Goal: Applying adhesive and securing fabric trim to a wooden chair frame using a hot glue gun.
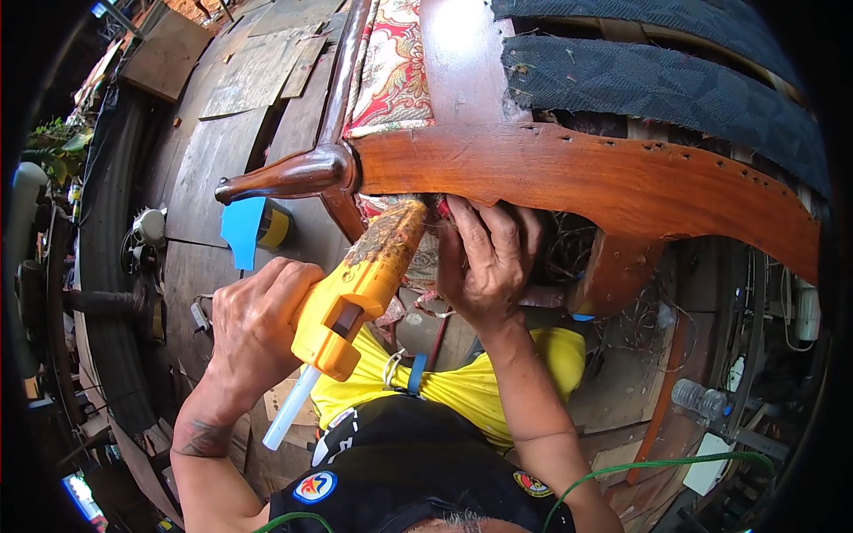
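My left hand (258, 320) grips a yellow glue gun (333, 315), its front coated in brown residue, with a translucent glue stick (291, 405) sticking out of its rear. The gun's nose meets the underside of a curved, varnished wooden chair rail (533, 169). Just right of the nose, my right hand (489, 262) has curled fingers against that underside; a small red bit shows at the fingertips, but what they hold is hidden. Red patterned fabric (385, 67) covers part of the chair, and dark woven straps (649, 89) cross its right side.
A blue piece (240, 231) and a tin (275, 226) sit on weathered boards (213, 151) at left. A turned wooden leg (275, 182) juts leftward. A plastic bottle (698, 400) lies at right, near cables and a green cord (649, 465). Plants (62, 147) edge the far left.
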A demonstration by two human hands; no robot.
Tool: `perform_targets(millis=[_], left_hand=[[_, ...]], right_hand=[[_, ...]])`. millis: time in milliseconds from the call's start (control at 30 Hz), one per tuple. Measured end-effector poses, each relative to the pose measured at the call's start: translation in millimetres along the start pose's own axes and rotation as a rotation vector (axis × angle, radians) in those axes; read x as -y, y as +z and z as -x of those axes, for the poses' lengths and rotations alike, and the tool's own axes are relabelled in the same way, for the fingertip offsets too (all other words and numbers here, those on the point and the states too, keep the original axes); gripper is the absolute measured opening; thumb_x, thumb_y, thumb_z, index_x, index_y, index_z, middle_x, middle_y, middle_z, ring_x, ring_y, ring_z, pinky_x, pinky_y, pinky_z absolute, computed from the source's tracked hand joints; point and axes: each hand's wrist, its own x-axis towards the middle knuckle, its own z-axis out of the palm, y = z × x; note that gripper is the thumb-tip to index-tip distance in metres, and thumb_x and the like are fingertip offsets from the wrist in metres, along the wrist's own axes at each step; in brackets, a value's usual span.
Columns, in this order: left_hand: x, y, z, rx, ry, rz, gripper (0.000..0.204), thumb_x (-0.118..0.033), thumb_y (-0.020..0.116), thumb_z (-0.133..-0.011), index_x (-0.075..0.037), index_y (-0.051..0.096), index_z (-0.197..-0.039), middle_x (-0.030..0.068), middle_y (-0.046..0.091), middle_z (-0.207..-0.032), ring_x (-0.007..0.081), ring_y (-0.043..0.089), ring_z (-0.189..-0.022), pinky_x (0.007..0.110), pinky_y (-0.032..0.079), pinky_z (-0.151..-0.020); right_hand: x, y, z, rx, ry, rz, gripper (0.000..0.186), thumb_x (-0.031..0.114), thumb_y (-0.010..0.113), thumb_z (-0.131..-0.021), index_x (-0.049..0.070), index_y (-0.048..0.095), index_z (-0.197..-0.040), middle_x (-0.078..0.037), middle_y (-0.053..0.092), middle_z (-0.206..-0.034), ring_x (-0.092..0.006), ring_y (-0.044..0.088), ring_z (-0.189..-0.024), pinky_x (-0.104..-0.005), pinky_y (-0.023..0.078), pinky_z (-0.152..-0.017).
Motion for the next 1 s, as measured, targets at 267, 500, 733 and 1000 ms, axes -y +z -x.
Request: perform_targets(millis=[267, 500, 733, 1000], left_hand=[[1.1, 0.0, 1.6, -0.001, 0.000, -0.009, 0.030, -0.022, 0.087, -0.082, -0.009, 0.071, -0.104, 0.0078, 0.073, -0.093, 0.0285, 0.075, -0.076, 0.038, 0.058, -0.064], [2.7, 1.1, 3.2, -0.014, 0.005, 0.000, 0.030, -0.022, 0.087, -0.082, -0.008, 0.071, -0.104, 0.0074, 0.072, -0.091, 0.0286, 0.074, -0.074, 0.039, 0.057, -0.062], [3.7, 0.7, 3.9, -0.014, 0.003, -0.001, 0.030, -0.022, 0.087, -0.082, -0.009, 0.071, -0.103, 0.0072, 0.073, -0.092, 0.0287, 0.074, -0.075, 0.039, 0.057, -0.063], [4.2, 1.2, 6.2, -0.025, -0.004, -0.007, 0.030, -0.023, 0.087, -0.082, -0.009, 0.071, -0.103, 0.0072, 0.073, -0.092, 0.0288, 0.074, -0.075, 0.039, 0.057, -0.063]], right_hand=[[0.0, 0.1, 0.4, -0.005, -0.004, 0.003, 0.034, 0.015, 0.082, -0.089, 0.012, 0.081, -0.123, -0.004, 0.069, -0.126, -0.0348, 0.057, -0.124, -0.0496, 0.045, -0.110], [0.9, -0.5, 1.0, 0.000, -0.003, 0.009, 0.032, 0.015, 0.081, -0.089, 0.011, 0.082, -0.122, -0.004, 0.069, -0.125, -0.0353, 0.058, -0.123, -0.0494, 0.046, -0.109], [0.8, -0.9, -0.3, -0.002, -0.007, 0.016, 0.033, 0.015, 0.082, -0.089, 0.011, 0.082, -0.122, -0.004, 0.069, -0.126, -0.0354, 0.058, -0.123, -0.0503, 0.046, -0.110], [1.0, -1.3, 1.0, 0.001, -0.020, 0.004, 0.040, 0.009, 0.081, -0.090, 0.010, 0.078, -0.131, -0.006, 0.069, -0.134, -0.0342, 0.058, -0.126, -0.0477, 0.044, -0.111]])
